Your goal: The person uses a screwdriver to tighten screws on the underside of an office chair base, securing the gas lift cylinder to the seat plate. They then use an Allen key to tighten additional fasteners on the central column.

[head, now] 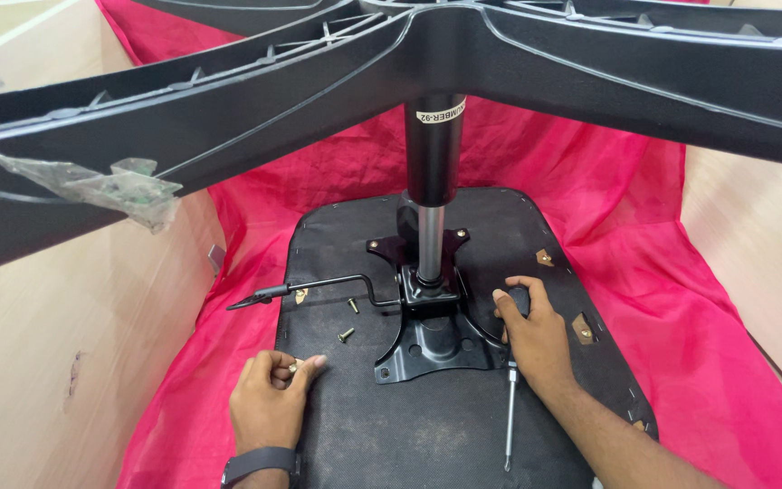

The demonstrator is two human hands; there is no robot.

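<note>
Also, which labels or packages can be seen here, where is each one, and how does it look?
Label: small white rectangle with dark print, wrapped around the top of the black gas cylinder, just under the chair base.
Plastic bag: clear, crumpled, hanging on the left arm of the black chair base, with small greenish pieces inside.

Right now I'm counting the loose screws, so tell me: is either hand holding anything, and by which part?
The left hand pinches a small brass screw between its fingertips. The right hand rests on the black mounting plate, gripping nothing visible.
</note>
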